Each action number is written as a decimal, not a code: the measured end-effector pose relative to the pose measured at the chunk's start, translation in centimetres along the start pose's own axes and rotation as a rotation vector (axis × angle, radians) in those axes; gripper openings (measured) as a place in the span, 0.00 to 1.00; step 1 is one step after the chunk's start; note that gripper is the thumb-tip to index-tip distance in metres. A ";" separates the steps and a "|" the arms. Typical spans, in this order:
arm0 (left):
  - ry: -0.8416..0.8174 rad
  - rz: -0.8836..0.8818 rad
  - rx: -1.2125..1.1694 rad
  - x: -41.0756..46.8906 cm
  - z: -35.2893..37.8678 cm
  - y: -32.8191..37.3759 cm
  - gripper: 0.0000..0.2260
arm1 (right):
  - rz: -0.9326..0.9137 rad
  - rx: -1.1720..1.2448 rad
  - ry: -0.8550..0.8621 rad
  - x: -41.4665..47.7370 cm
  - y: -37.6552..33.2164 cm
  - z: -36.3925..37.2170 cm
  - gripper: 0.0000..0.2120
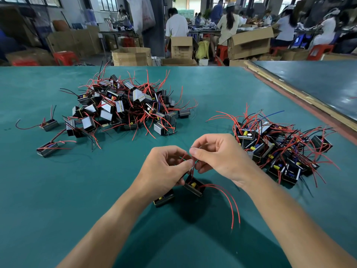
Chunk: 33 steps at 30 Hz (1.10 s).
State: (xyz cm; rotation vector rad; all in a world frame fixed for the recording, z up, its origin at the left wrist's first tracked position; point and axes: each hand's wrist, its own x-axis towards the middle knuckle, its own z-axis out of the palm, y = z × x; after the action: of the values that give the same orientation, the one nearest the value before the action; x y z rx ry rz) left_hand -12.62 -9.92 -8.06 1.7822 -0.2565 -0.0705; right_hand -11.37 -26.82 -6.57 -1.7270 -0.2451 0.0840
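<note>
Between the fingertips of both hands, head view: the left hand (166, 169) and the right hand (218, 157) meet thumb to thumb above a green table mat (77, 190). Each pinches the thin wire ends (191, 165) with thumb and forefinger clamped on them, and the other fingers of both hands are bent loosely inward. Just below the pinching fingers is the black module (194, 187), an open-topped box with a yellow part inside; it is tilted, and its upper corner touches the lower fingers of the left hand. Whether it rests on the mat or hangs from the wires cannot be told. Two red leads (230, 204) curve out of it, running away from the fingers beneath the right wrist and down toward the viewer. Under the left palm, just beside the first, a second module (164, 198) lies on the mat, ungripped. Beyond the fingers and to their left, well apart, stands a large heap (125, 107) of like modules bristling with red and black leads. To the right of the right hand's knuckles, near, lies a smaller heap (280, 149), its yellow parts facing up and one blue lead (270, 115) rising from it. Far to the left of the fingers lie a stray module (50, 124) and, nearer, another stray module (47, 148). Past the table's far edge are cardboard boxes (131, 56), red stools (65, 58) and seated workers (176, 26).
</note>
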 end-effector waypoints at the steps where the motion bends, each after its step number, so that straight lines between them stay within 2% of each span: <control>1: 0.003 -0.007 -0.011 0.0 0.0 0.0 0.03 | -0.002 -0.001 0.003 0.0 0.0 0.0 0.07; 9: 0.083 -0.032 -0.003 0.1 -0.2 0.1 0.08 | 0.004 -0.066 0.026 0.2 0.4 -0.4 0.09; 12: 0.092 -0.060 -0.027 0.1 -0.2 0.0 0.06 | -0.005 -0.123 0.036 0.2 0.3 -0.4 0.10; 19: 0.046 -0.043 -0.004 0.1 -0.1 0.1 0.09 | -0.202 -0.379 0.121 -0.1 0.2 -0.1 0.07; 25: 0.041 -0.018 0.027 -0.1 -0.1 0.0 0.07 | -0.210 -0.409 0.110 0.0 0.2 0.0 0.10; 33: 0.066 -0.042 -0.009 0.0 -0.1 0.2 0.07 | -0.218 -0.361 0.079 0.0 0.1 -0.2 0.09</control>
State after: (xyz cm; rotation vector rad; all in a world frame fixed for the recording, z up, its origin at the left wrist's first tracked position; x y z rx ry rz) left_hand -12.64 -9.91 -7.84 1.7782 -0.1711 -0.0432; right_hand -11.32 -27.00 -6.63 -2.0445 -0.4072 -0.1998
